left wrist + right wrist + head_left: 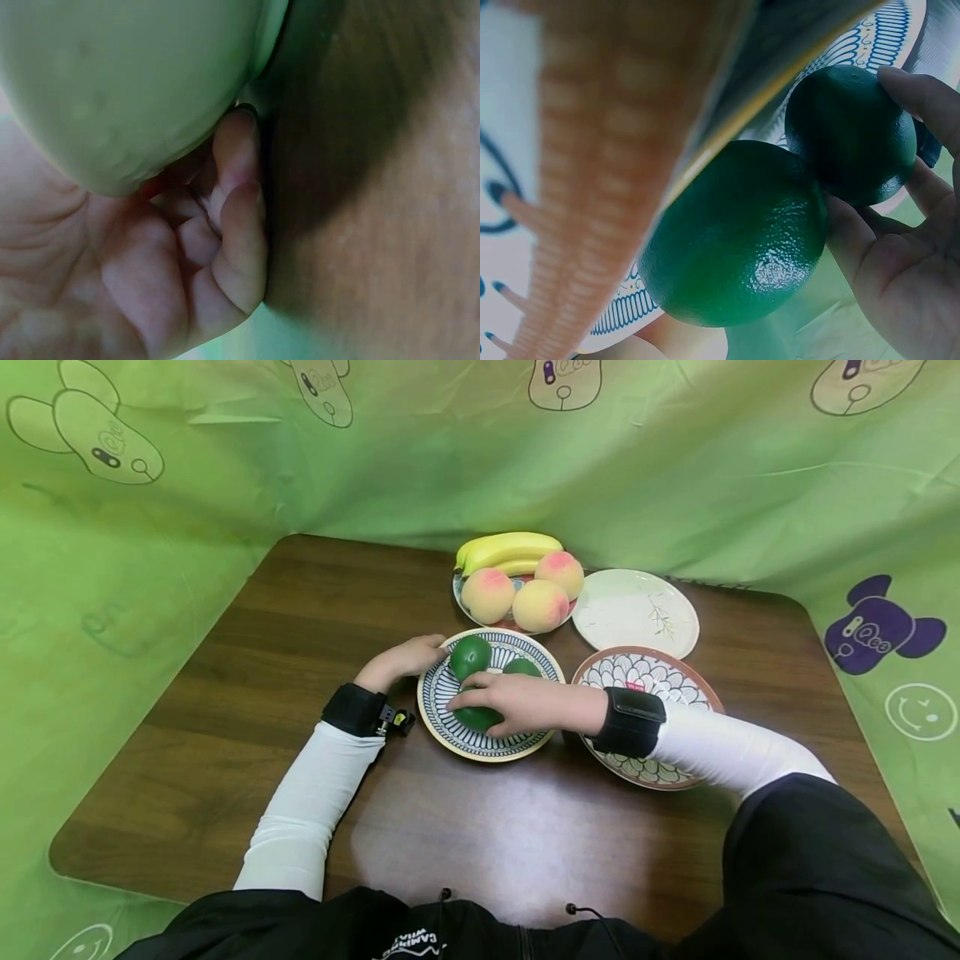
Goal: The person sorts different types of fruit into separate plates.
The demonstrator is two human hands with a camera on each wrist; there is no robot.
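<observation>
- Limes sit in the blue-striped plate (442, 710) at the middle of the wooden table (300, 635); I count three green ones from the head view.
- My right hand (525, 702) lies over the plate, fingers curled around the nearest lime (476, 718); the right wrist view shows that lime (739, 236) against the palm, touching a second lime (851, 135) that the fingertips also reach.
- Another lime (470, 656) lies at the far left of the plate, and the third (521, 667) peeks out just behind my right hand.
- My left hand (401, 660) rests at the plate's left rim, fingers bent against its edge; the left wrist view shows curled fingers (240, 217) tucked under a pale rounded surface, so I read it as gripping the rim.
- Behind the striped plate stands a plate of three peaches (517, 593) with bananas (506, 550) at its back.
- Beside that, to the right, lies a white plate (637, 610) with a small leaf sprig.
- A petal-patterned plate (645, 672) sits just right of the striped one, partly covered by my right forearm.
- Green cartoon-printed cloth (150, 527) walls the table on three sides.
</observation>
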